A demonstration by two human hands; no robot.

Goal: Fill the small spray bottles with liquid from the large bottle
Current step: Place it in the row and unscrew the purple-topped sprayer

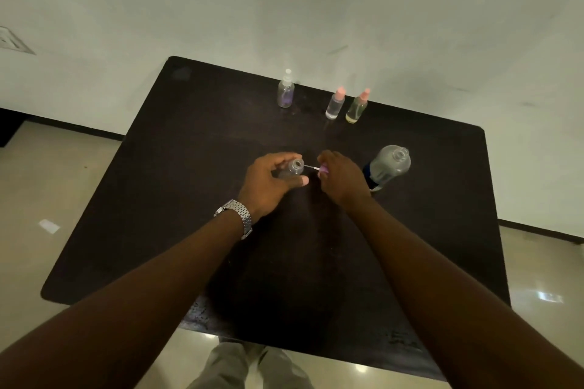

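Observation:
On the dark table (189, 199), my left hand (268, 183) grips a small clear spray bottle (293, 169) whose neck is uncapped. Just to its right, my right hand (343, 175) pinches a purple spray cap (323, 170); the cap's thin dip tube points left and its tip is at the bottle's mouth. The large clear bottle (388, 166) with a blue label stands uncapped right of my right hand. Three more small spray bottles stand at the far edge: one with a white cap (286, 91) and two with pink caps (335, 104) (357, 107).
The table's far edge is close to a pale wall (284, 9). Tiled floor (47, 183) shows on both sides and below the near edge, where my legs are visible. A metal watch (235, 215) sits on my left wrist.

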